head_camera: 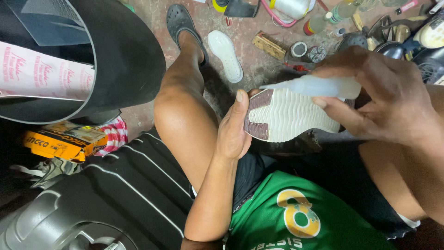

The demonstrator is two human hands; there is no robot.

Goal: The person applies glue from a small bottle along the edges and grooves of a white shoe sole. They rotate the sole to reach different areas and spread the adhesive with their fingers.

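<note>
At the far left of the scene a big black tub [125, 55] with a pink printed sheet [41, 74] inside stands on the floor, and below it lies an orange box [60, 141] beside a striped cloth [113, 134]. Nearer us, a black moulded case [106, 199] fills the lower left.

In the middle, our left hand [233, 129] is curled shut around the toe end of a shoe [291, 118], thumb up along its edge, holding it sole-up over our lap. The white ribbed sole has brown patches at the toe. Beyond it, on the floor, a loose clear sole [225, 54] lies next to a dark sandal [182, 25] on our foot.

To the right, our right hand [379, 97] is closed around a small translucent squeeze bottle [314, 86], its nozzle lying across the sole's top edge and pointing left toward the toe.

We judge that we are at the gluing step, with the nozzle brought to the sole's edge. The next move calls for a steady, gentle squeeze and a firm hold on the shoe.

Farther right, brushes, tins and bottles [319, 23] clutter the floor.
</note>
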